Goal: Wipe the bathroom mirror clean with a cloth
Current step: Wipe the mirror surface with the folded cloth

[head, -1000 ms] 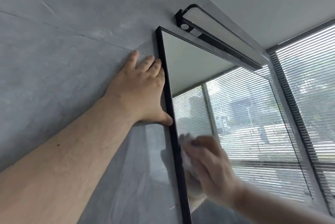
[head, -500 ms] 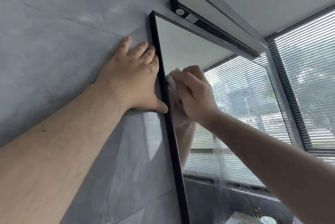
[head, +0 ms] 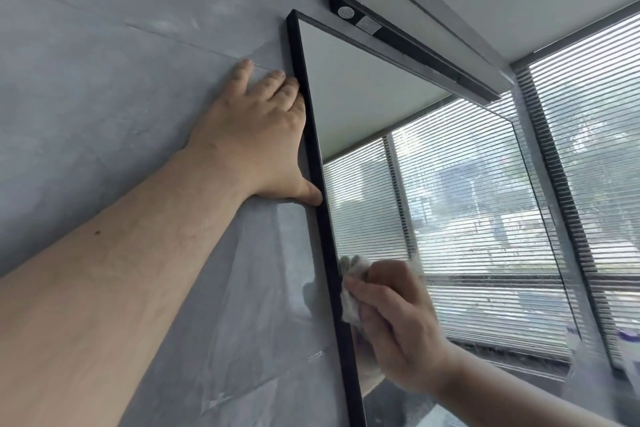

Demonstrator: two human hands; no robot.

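L hand (head: 256,136) flat on wall (head: 104,97), fingers straight; R hand (head: 398,326) gripping cloth (head: 351,291) vs mirror (head: 433,201)

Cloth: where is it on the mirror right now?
In the head view the cloth is bunched under the right hand, pressed on the mirror low down, beside its black frame.

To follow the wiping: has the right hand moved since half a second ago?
Yes. The right hand with the cloth slid down the mirror frame, now below the left hand.
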